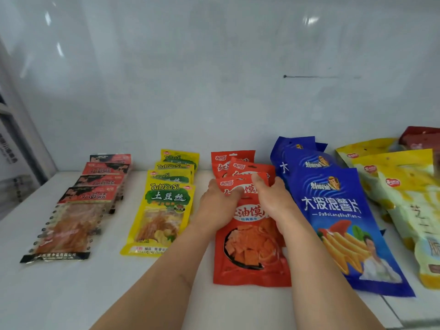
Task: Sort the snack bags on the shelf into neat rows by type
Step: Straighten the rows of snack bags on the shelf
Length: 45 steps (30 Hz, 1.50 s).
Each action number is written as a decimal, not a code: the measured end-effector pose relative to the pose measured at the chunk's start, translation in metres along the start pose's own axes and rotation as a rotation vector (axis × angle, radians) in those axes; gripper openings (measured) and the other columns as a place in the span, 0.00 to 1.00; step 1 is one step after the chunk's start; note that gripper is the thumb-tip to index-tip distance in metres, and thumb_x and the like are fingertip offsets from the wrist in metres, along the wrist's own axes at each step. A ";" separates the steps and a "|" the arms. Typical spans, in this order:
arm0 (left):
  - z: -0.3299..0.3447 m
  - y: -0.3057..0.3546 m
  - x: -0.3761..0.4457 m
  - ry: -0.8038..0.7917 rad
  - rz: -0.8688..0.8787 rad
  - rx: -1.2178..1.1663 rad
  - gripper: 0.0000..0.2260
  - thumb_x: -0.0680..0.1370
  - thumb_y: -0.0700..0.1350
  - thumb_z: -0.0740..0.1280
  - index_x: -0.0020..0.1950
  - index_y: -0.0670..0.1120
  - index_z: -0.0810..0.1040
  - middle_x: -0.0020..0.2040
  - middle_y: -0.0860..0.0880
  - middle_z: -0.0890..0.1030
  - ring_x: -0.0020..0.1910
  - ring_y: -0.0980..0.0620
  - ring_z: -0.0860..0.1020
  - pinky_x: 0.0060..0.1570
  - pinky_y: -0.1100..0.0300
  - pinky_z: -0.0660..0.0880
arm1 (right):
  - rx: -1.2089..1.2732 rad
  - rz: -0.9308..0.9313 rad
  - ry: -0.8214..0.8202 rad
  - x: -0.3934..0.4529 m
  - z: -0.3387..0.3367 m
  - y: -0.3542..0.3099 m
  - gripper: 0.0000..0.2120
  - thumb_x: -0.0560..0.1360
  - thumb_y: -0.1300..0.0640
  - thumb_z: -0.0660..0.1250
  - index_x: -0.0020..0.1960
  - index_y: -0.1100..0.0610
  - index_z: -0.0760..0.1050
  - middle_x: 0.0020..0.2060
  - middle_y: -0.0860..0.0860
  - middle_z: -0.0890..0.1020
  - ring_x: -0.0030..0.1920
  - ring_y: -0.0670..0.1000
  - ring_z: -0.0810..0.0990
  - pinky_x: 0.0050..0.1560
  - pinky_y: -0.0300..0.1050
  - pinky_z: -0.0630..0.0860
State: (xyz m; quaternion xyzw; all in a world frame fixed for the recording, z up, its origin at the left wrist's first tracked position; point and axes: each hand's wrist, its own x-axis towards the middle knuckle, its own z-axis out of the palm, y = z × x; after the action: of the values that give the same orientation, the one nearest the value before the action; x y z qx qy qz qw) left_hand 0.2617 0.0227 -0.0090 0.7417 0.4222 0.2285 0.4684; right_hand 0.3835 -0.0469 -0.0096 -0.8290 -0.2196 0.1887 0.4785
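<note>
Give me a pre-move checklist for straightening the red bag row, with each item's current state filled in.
1. Left hand gripping front red bag: ok, thumb curled over its top.
2. Right hand gripping the same bag: ok.
3. Rear red bags lined up behind it: not ok, second one sits skewed to the right.
4. Gap to yellow bags: ok, bare shelf between.
5. Clearance from blue bags: not ok, edges appear to touch.
6. Number of red bags in the row: cannot tell, the hands hide part of it.
</note>
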 end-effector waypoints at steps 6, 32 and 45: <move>0.000 -0.018 0.006 -0.026 0.055 -0.038 0.34 0.64 0.69 0.61 0.66 0.54 0.70 0.59 0.52 0.82 0.57 0.48 0.81 0.58 0.47 0.78 | 0.101 0.020 -0.057 0.016 0.004 0.000 0.42 0.74 0.29 0.59 0.79 0.49 0.54 0.65 0.52 0.77 0.56 0.53 0.82 0.53 0.52 0.81; 0.008 -0.030 -0.078 -0.238 0.488 0.969 0.36 0.77 0.73 0.45 0.81 0.57 0.43 0.81 0.51 0.38 0.78 0.42 0.32 0.72 0.34 0.33 | -0.652 -0.304 -0.423 0.076 0.032 -0.050 0.34 0.78 0.28 0.43 0.73 0.44 0.68 0.57 0.48 0.83 0.54 0.51 0.83 0.63 0.54 0.75; 0.003 -0.035 -0.075 -0.238 0.433 0.916 0.33 0.78 0.70 0.48 0.80 0.60 0.43 0.81 0.52 0.37 0.78 0.43 0.32 0.74 0.36 0.35 | -0.574 -0.111 -0.523 0.067 0.016 -0.060 0.41 0.70 0.21 0.44 0.64 0.45 0.78 0.58 0.50 0.83 0.56 0.54 0.82 0.66 0.56 0.72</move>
State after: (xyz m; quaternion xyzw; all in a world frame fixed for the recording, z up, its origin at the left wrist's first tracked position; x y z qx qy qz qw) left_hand 0.2086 -0.0347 -0.0375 0.9618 0.2596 0.0257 0.0825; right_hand 0.4197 0.0278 0.0288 -0.8399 -0.4225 0.2985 0.1643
